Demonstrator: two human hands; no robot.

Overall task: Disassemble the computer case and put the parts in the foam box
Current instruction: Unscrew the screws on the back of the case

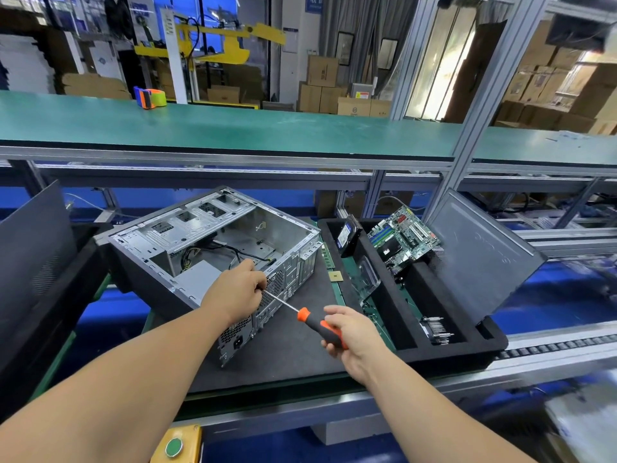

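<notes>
An open grey computer case (187, 242) lies on its side on a black mat, its rear panel facing me. Inside are a power supply (198, 279) and loose cables. My right hand (350, 332) grips the orange-and-black handle of a screwdriver (317, 320), whose shaft points at the case's rear panel. My left hand (238, 289) rests on the rear edge of the case, with its fingers curled at the shaft's tip. The black foam box (467, 345) to the right holds a motherboard (400, 237), a hard drive (347, 235) and a heatsink (434, 329).
A grey side panel (484, 248) leans against the foam box at the right. A dark panel (30, 262) stands at the left. A CPU chip (335, 276) and a RAM stick (327, 253) lie on the mat. A green conveyor (233, 125) with a tape dispenser (150, 96) runs behind.
</notes>
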